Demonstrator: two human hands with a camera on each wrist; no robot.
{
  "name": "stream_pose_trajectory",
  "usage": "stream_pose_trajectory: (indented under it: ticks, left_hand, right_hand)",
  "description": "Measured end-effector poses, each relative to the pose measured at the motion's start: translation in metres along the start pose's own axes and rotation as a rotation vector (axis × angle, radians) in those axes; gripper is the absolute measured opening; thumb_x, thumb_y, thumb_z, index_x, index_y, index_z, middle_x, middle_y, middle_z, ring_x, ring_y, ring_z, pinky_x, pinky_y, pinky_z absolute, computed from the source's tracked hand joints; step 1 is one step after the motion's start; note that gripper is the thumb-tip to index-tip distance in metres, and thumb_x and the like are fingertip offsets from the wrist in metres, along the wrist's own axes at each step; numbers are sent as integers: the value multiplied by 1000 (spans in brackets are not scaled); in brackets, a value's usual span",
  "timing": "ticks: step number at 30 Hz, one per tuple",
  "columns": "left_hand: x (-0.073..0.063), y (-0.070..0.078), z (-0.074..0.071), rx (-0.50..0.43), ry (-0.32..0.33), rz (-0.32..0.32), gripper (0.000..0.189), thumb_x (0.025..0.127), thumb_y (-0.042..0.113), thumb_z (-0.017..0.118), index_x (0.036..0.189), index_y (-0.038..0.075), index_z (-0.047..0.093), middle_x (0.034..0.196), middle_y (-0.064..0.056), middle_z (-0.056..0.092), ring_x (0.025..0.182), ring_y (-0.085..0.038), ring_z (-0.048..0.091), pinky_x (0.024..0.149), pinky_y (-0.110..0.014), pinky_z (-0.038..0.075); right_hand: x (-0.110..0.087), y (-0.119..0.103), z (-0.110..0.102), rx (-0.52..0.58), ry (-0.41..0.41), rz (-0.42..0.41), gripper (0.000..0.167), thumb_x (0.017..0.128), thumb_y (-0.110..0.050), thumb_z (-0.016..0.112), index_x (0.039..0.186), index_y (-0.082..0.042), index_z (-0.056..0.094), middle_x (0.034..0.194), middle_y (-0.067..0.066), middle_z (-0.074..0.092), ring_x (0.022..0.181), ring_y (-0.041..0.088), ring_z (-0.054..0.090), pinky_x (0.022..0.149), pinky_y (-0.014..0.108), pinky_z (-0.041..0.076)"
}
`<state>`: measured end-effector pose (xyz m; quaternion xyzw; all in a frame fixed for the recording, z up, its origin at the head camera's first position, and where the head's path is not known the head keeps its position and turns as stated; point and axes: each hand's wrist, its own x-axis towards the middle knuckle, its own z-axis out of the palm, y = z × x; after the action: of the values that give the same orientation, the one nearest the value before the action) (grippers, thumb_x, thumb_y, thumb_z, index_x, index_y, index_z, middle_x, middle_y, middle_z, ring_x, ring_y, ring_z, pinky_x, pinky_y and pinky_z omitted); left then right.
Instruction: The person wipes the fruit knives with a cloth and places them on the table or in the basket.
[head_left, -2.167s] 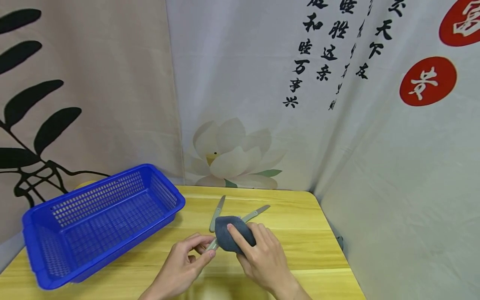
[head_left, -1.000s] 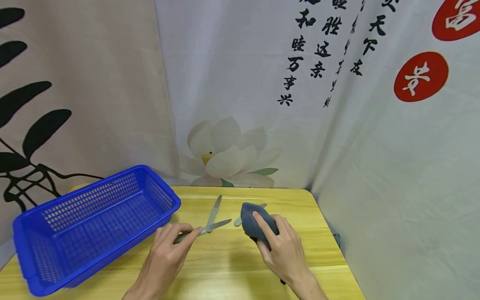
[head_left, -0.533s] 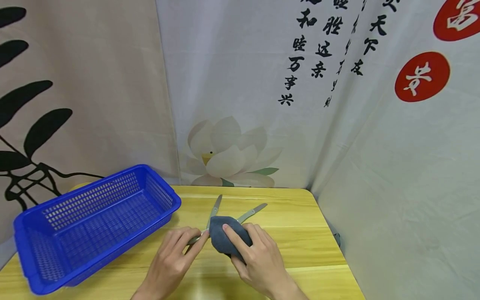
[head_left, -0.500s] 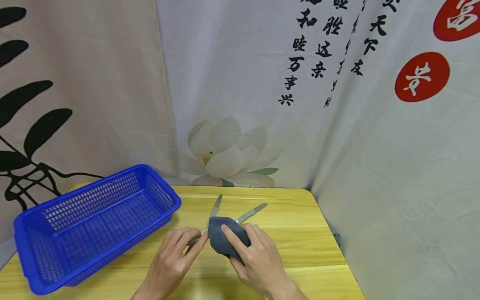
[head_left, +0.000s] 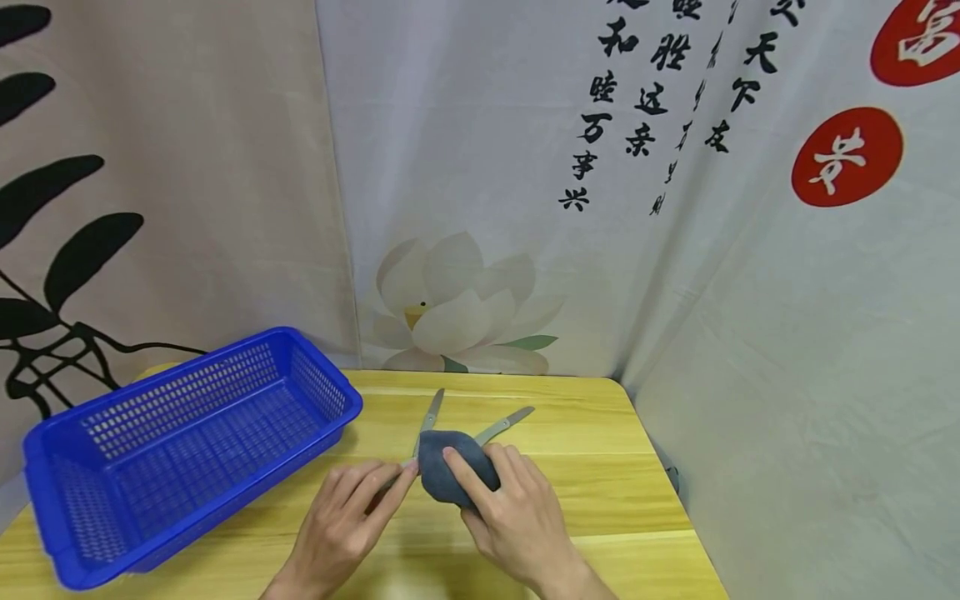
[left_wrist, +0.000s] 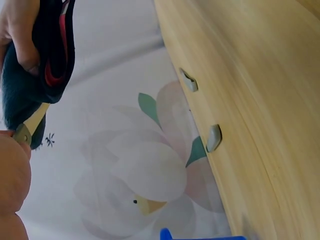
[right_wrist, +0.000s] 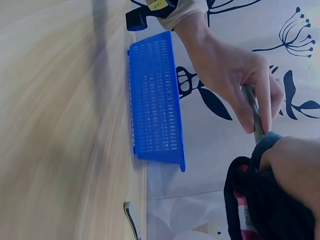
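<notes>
In the head view my left hand (head_left: 341,521) pinches the grey-green handle of a small knife (left_wrist: 23,134) between thumb and fingers. My right hand (head_left: 525,521) grips a folded dark blue cloth (head_left: 450,471) with its index finger laid along the top. The cloth covers most of the held knife's blade; a pale strip of blade shows in the left wrist view. Red and pink inside the cloth's fold (right_wrist: 265,200) appears in the right wrist view. Two more knives, one on the left (head_left: 430,414) and one on the right (head_left: 506,425), lie behind the cloth, which partly hides them.
A blue plastic basket (head_left: 225,500) with perforated sides stands on the left of the wooden table (head_left: 600,492). Printed fabric curtains (head_left: 480,150) hang behind the table and along its right side.
The cloth has gone right, off the blade, and then back left over it. My left hand still grips the same knife. Over the last half second the hands barely shift.
</notes>
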<state>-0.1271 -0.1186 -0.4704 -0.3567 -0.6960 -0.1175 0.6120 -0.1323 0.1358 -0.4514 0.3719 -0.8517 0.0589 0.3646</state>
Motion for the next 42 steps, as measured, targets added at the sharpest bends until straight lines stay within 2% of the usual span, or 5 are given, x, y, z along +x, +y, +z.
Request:
stream_pose_trajectory:
  ticks: [15,22,26,30,42]
  left_hand:
    - [-2,-3,-2,30,16,18,36,119,5,51,107,1,85,94,-12,75,85,-27,64,69,-34,44]
    - [-6,-7,-1,33,29,34,34,118,3,52,108,1,84,93,-12,76,85,-27,65,69,-35,47]
    - [-10,-8,-1,36,16,37,33,118,2,52,110,1,84,94,-12,76,85,-27,65,70,-35,49]
    - [-12,-8,-1,36,5,36,33,118,1,52,111,1,85,95,-13,76,86,-27,66,70,-36,49]
    - [-3,-2,0,1,26,21,37,118,0,51,105,-2,85,94,-14,75,85,-26,64,71,-34,46]
  right_hand:
    - [-9,28,-4,-63,-35,48,79,78,-25,98,152,-27,70,111,11,70,89,21,61,77,37,60]
    - [-17,48,-11,-154,-58,111,76,80,-25,99,150,-26,72,112,13,71,90,26,64,77,40,61]
    - [-20,51,-16,-151,-42,150,80,77,-22,99,152,-25,71,112,14,71,90,27,65,76,41,62]
    - [-19,43,-17,-90,-13,139,83,78,-21,98,155,-25,69,113,14,71,92,25,66,76,42,62]
    - [-1,-6,-5,53,33,-13,87,78,-21,94,160,-25,64,111,7,69,87,18,61,76,33,59]
